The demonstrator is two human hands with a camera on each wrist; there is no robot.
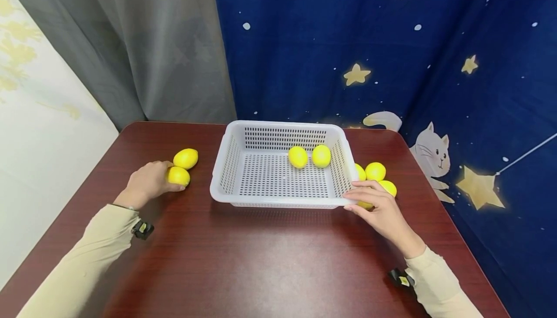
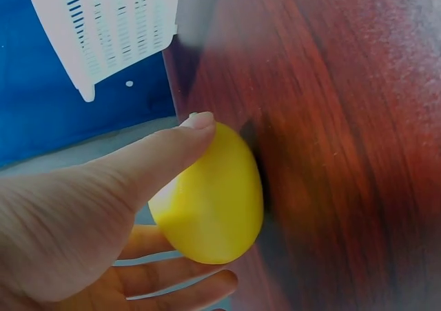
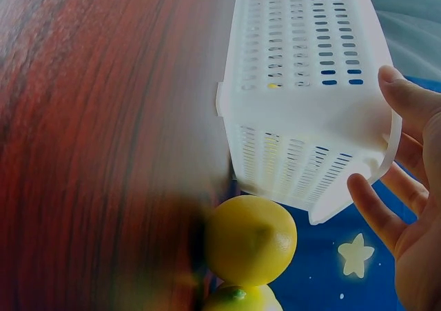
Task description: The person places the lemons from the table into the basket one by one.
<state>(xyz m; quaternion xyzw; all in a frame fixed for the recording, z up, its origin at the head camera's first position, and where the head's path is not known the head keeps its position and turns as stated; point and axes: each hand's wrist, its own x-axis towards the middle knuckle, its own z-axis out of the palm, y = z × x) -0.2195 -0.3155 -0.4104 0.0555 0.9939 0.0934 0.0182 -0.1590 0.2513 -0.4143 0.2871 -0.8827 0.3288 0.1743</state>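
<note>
My left hand (image 1: 150, 181) is at the left of the table, thumb and fingers around a yellow lemon (image 1: 177, 176). In the left wrist view the thumb lies on top of this lemon (image 2: 219, 201), with the fingers on its other side. Just behind it sits a second lemon (image 1: 185, 158). A white perforated plastic basket (image 1: 278, 199) stands in the middle, two lemons (image 1: 298, 157) inside at its right. My right hand (image 1: 379, 209) holds the basket's near right corner, thumb below the rim and fingers over it; the right wrist view shows this corner from outside.
Several more lemons (image 1: 375, 171) lie close to the basket's right side, partly hidden by the right hand and rim. The reddish-brown table (image 1: 270, 265) reaches back to a blue curtain (image 1: 300, 42) with stars and a grey curtain (image 1: 174, 47).
</note>
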